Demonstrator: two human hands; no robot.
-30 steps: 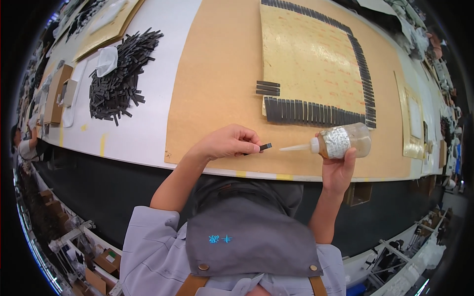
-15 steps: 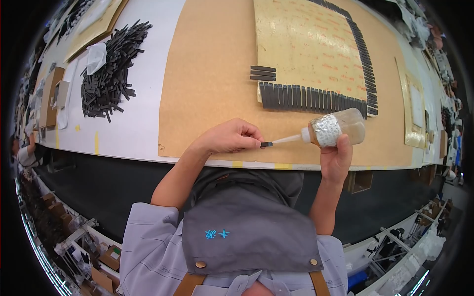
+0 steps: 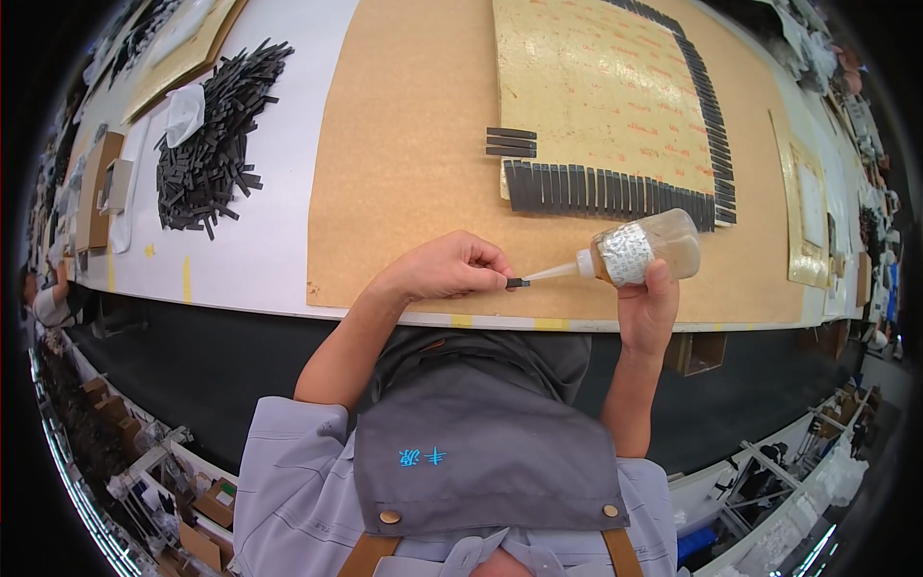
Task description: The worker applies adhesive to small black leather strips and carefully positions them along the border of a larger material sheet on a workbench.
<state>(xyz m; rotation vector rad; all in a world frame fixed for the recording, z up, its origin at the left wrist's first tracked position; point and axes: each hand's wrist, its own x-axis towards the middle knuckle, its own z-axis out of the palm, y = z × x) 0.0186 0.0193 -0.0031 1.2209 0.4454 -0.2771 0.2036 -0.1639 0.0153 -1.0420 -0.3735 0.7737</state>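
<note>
left hand [image 3: 447, 269]: fingers pinching one small black strip [image 3: 517, 283] above the near table edge | right hand [image 3: 646, 306]: fingers wrapped round one glue bottle [image 3: 639, 249], nozzle tip touching the strip | far: one yellow sheet [image 3: 596, 91] bordered by black strips, three loose strips [image 3: 511, 142] at its left | far left: one pile of black strips [image 3: 213, 144]
</note>
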